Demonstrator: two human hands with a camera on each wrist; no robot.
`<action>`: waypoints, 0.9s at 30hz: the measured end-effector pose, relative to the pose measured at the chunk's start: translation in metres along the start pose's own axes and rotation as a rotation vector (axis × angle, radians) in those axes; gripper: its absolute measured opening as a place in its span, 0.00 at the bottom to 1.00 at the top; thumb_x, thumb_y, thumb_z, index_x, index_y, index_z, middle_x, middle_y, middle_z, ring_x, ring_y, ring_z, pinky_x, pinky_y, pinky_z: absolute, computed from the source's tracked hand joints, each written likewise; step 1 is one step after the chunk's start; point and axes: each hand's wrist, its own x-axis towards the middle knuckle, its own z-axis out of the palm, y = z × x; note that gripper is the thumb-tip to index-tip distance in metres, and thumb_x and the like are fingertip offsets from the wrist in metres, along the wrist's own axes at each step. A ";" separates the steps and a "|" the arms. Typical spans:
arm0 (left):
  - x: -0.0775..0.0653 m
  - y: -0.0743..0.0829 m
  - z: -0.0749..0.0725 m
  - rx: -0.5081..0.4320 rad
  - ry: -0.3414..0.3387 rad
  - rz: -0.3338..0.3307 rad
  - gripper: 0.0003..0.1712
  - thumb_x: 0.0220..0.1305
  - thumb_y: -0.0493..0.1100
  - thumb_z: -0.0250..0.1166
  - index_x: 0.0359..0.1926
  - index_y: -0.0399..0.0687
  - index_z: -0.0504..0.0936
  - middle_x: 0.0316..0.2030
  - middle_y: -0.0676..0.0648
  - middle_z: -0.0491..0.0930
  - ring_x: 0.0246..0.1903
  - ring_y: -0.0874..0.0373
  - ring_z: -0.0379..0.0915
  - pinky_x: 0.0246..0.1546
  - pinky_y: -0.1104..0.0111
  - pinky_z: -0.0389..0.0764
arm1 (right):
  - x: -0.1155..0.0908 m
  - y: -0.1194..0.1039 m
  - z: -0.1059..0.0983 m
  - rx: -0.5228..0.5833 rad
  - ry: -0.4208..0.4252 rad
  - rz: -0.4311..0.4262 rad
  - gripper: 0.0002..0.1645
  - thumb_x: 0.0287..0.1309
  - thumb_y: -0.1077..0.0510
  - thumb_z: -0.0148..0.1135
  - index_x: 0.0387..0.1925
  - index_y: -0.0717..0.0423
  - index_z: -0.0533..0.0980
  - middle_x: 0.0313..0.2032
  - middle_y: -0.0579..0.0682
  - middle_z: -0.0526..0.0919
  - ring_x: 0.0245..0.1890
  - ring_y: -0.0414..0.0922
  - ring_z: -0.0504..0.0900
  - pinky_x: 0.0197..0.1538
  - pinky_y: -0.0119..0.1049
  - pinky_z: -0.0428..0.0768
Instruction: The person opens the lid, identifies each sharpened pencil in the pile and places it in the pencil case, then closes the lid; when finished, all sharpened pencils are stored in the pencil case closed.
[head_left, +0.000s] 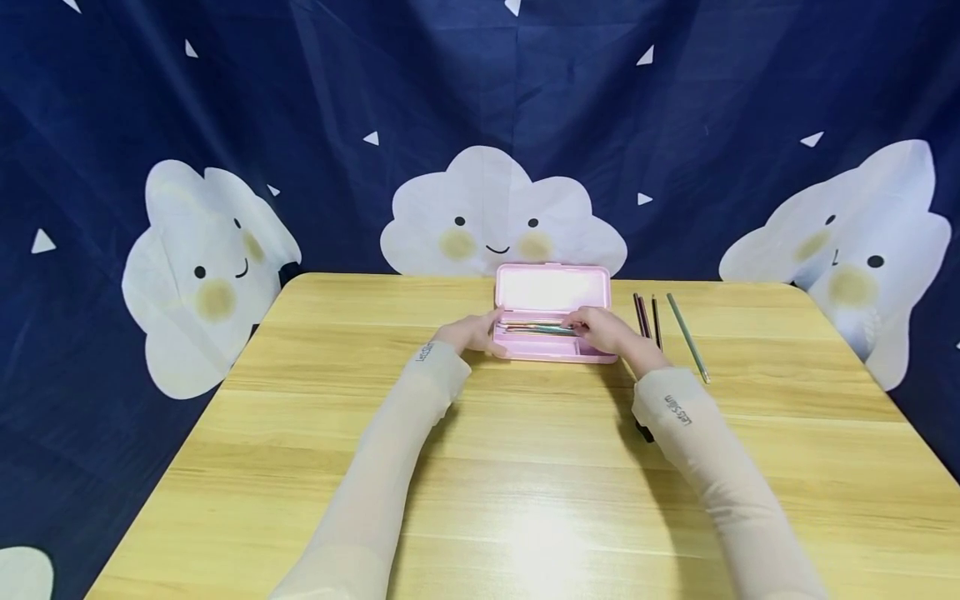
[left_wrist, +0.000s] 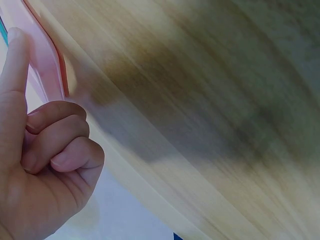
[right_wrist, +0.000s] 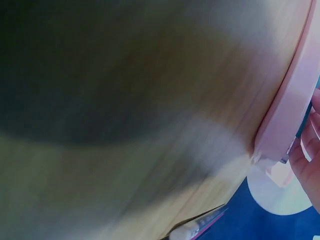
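A pink pencil case [head_left: 558, 358] lies with its lid raised and several coloured pencils [head_left: 525, 327] inside. At its left end my left hand [head_left: 477, 333] holds the case by its side. In the left wrist view one finger [left_wrist: 16, 60] of this hand lies straight along the case wall, while the others are curled. My right hand [head_left: 597, 327] reaches over the right part of the case. Its fingers pinch a dark green pencil [right_wrist: 303, 125], whose end points past the case's rim in the right wrist view.
To the right of the case, several dark pencils [head_left: 656, 321] lie on the wooden table [head_left: 525, 467], partly behind the right forearm. A green pencil [head_left: 688, 337] lies slanted farther right. A dark blue curtain [head_left: 337, 100] with clouds hangs behind the table.
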 end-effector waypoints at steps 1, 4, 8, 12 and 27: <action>-0.001 0.000 0.000 0.002 0.001 0.003 0.57 0.51 0.57 0.67 0.72 0.58 0.37 0.69 0.41 0.47 0.68 0.48 0.45 0.67 0.58 0.48 | 0.001 -0.002 0.000 0.002 -0.004 -0.005 0.15 0.54 0.74 0.50 0.41 0.67 0.78 0.37 0.60 0.81 0.43 0.56 0.78 0.51 0.48 0.74; -0.002 0.001 -0.002 0.006 0.005 0.003 0.57 0.52 0.57 0.66 0.72 0.58 0.37 0.69 0.41 0.48 0.68 0.47 0.45 0.67 0.58 0.48 | 0.005 -0.007 0.000 0.014 -0.024 0.000 0.16 0.53 0.75 0.48 0.41 0.67 0.79 0.39 0.60 0.81 0.44 0.55 0.77 0.52 0.48 0.74; -0.002 0.000 -0.002 0.007 0.008 0.002 0.56 0.52 0.56 0.66 0.72 0.58 0.37 0.69 0.41 0.47 0.68 0.48 0.45 0.67 0.58 0.48 | 0.009 -0.013 0.001 0.002 -0.042 -0.002 0.17 0.52 0.75 0.48 0.40 0.66 0.79 0.39 0.60 0.81 0.44 0.55 0.77 0.53 0.47 0.74; 0.000 -0.001 -0.001 0.004 0.003 0.003 0.57 0.52 0.57 0.66 0.72 0.58 0.37 0.69 0.41 0.47 0.68 0.48 0.44 0.67 0.58 0.48 | 0.012 -0.015 0.003 -0.014 -0.061 0.014 0.18 0.52 0.75 0.47 0.40 0.64 0.80 0.39 0.59 0.81 0.43 0.52 0.77 0.54 0.47 0.73; 0.001 0.000 0.000 -0.016 0.007 -0.008 0.57 0.52 0.55 0.67 0.72 0.59 0.37 0.68 0.41 0.52 0.67 0.49 0.47 0.67 0.60 0.50 | 0.017 -0.014 0.009 -0.025 -0.068 0.044 0.18 0.55 0.71 0.49 0.41 0.58 0.81 0.43 0.57 0.81 0.48 0.54 0.77 0.52 0.48 0.74</action>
